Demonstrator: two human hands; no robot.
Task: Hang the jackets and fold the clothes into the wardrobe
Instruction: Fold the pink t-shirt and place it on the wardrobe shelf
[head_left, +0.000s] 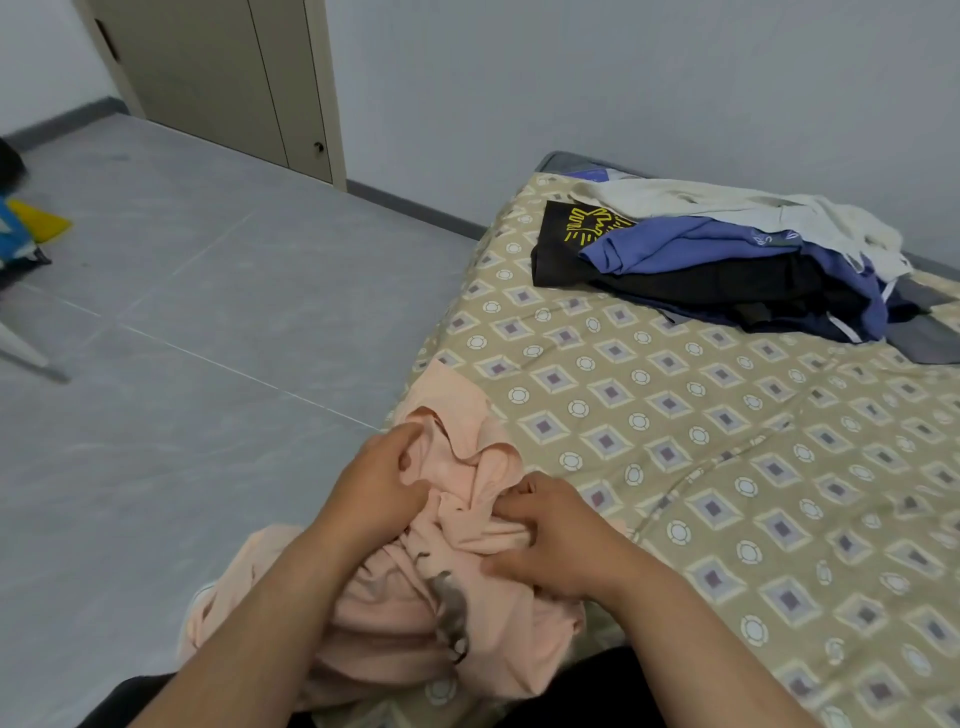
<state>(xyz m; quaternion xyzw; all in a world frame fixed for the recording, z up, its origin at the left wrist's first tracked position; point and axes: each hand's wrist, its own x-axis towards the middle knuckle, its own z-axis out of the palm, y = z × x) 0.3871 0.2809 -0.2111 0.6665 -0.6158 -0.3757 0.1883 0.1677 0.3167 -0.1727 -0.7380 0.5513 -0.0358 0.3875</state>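
Fingers (400, 434) of the left hand (374, 488) are bent & pinch a fold of the peach top (410, 613). The right hand (556, 540) does the same: its fingers (527, 488) are curled tight w/ a bunch of that soft cloth inside. So both hands hold one thing, the peach top, & it's all scrunched up. It sits on the near corner of the bed (727, 426), close to the person, w/ one bit hanging off the edge toward the floor (208, 312).

How far along? Not far, I think. The peach top is not flat yet & has no neat fold in it, so this looks like the start of folding it.

At the far end of the bed lies a pile of clothes (701, 280): a black tee (566, 249) w/ a yellow drawing, a blue top (670, 244), a pale one (727, 200) at the back, & more dark stuff under. None of it looks folded. No hanger is in view, & I can't tell which bits are jackets.

Tan doors (208, 78) stand in the far corner, shut. They may be the wardrobe, but I can't tell for sure. Can't see inside, so no idea what's put away.

So prob. most of the work is left: fold this top, do the pile, hang the jackets, carry it all over.
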